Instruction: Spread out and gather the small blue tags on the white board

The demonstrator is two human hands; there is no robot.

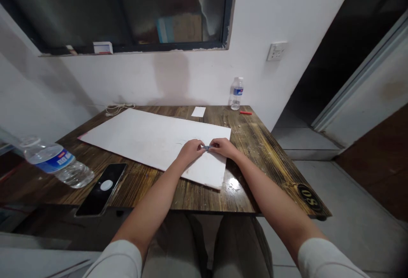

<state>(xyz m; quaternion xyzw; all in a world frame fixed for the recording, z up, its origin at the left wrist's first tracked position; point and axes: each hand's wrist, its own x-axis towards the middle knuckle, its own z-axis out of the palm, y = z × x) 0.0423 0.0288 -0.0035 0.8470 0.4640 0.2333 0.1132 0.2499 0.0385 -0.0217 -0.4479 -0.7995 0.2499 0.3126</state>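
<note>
Head view: left hand point(192, 150) and right hand point(223, 147) pinch a small bluish piece point(207, 147) over the white board point(153, 137). Wooden table point(255, 154) beneath; wall point(204, 76) beyond both hands.

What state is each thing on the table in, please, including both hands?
Left hand: pinching the small item's left end
Right hand: pinching its right end
Small item: held, over the board
White board: lying flat
Near bottle: partly filled
Far bottle: upright, partly filled
Phone: lying flat, face mostly dark
Cable: loosely coiled
White card: lying flat
</note>
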